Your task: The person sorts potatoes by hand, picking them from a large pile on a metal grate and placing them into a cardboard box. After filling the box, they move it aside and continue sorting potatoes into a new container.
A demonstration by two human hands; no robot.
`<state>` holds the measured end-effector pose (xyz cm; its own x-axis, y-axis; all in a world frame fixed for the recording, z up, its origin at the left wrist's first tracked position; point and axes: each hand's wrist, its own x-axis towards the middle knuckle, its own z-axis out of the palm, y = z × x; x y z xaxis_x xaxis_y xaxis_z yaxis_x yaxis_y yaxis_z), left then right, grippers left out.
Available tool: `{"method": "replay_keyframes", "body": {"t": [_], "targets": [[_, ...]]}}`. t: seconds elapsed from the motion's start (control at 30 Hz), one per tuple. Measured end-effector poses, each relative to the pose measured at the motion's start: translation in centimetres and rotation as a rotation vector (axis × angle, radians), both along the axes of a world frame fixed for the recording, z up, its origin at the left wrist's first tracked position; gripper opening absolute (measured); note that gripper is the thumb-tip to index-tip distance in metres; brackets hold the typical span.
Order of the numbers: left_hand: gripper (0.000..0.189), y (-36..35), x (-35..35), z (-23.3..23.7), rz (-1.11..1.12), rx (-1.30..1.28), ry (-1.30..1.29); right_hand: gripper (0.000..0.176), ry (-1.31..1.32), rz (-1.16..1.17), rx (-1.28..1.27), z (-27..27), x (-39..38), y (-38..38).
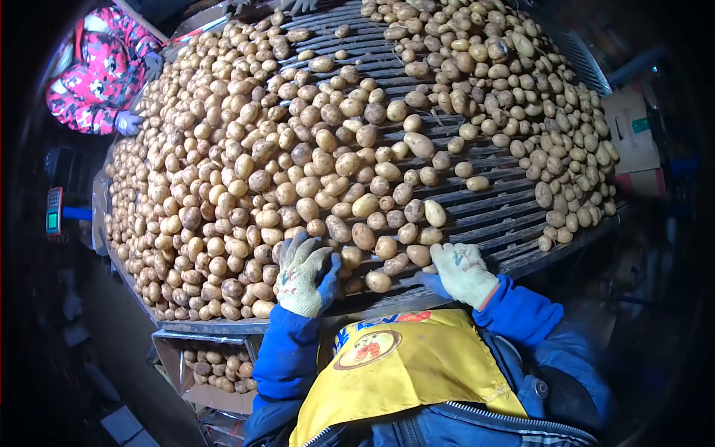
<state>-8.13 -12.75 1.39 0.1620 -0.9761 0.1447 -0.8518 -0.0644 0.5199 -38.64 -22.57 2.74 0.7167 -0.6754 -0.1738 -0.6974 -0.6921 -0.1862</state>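
Note:
Many potatoes lie heaped over a dark slatted sorting table. My left hand, in a pale glove with blue on the thumb, has its fingers spread against potatoes at the near edge. My right hand, gloved alike, rests at the near edge right of a few loose potatoes. Its thumb points left, apart from the fingers, and nothing shows in its grasp. Between my hands sits a single potato.
A second potato heap covers the right side. Below the near left edge stands a box holding potatoes. At upper left is a person in a pink patterned jacket; another person's gloved hand shows at the top. A cardboard box stands right.

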Motion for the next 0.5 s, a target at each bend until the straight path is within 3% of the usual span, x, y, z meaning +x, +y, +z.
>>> {"method": "replay_keyframes", "body": {"t": [0.03, 0.1, 0.17, 0.23, 0.3, 0.37, 0.4, 0.43, 0.47, 0.5], "targets": [[0.021, -0.1, 0.0, 0.2, -0.004, -0.005, -0.007, 0.047, -0.016, -0.024, 0.022, -0.8, 0.1, -0.1], [0.019, -0.4, -0.1, 0.6, 0.043, -0.085, 0.233, 0.045, -0.048, -0.061, 0.093, -1.0, -1.1, -1.1], [0.023, -0.1, -0.4, 0.1, 0.116, -0.166, 0.29, 0.039, -0.028, -0.195, 0.24, 1.6, -1.6, -2.8], [0.027, -0.5, -1.2, 1.2, 0.231, -0.075, 0.852, 0.038, -0.096, -0.424, 0.284, 3.7, -1.6, -3.8], [0.052, -1.4, -1.1, 2.3, 0.147, 0.17, 1.641, 0.039, -0.035, -0.489, 0.327, 4.5, -0.1, -4.6], [0.065, -3.1, -2.7, 1.9, 0.136, 0.338, 1.858, 0.044, -0.755, -0.4, 0.737, 3.9, 1.9, -4.2], [0.059, -3.9, -3.8, 2.6, 0.136, 0.402, 1.998, 0.049, -0.616, -0.31, 0.755, 7.0, 3.2, -4.9], [0.055, -4.5, -4.8, 3.3, 0.138, 0.465, 2.138, 0.048, -0.514, -0.139, 0.518, 6.9, 3.8, -5.9], [0.063, -4.6, -5.4, 3.4, 0.199, 0.52, 2.192, 0.048, -0.558, -0.236, 0.582, 5.7, 3.9, -7.4], [0.055, -4.5, -5.3, 1.6, 0.092, 0.529, 2.332, 0.048, -0.6, -0.33, 0.645, 4.8, 4.3, -9.0]]}}
